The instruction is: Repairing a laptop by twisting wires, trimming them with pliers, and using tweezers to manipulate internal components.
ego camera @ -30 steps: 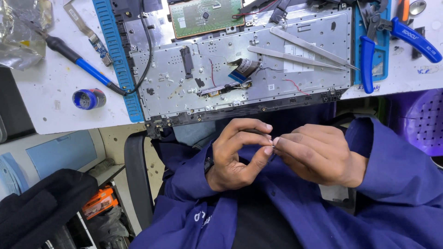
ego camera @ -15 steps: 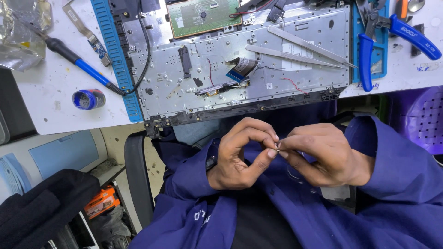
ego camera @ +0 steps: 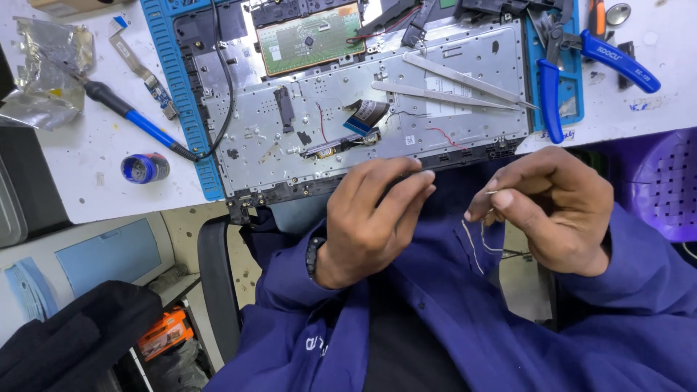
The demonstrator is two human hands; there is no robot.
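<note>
A thin pale wire is pinched in the right hand, its tail hanging below, while the left hand, curled and empty, is held apart; steady, gentle tension is advised.

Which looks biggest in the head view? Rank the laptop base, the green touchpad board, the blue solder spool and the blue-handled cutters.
1. Laptop base, by far the largest.
2. Green touchpad board and blue-handled cutters: too close to call; the cutters span longer, the board covers a fuller patch.
3. Blue solder spool, the smallest.
</note>
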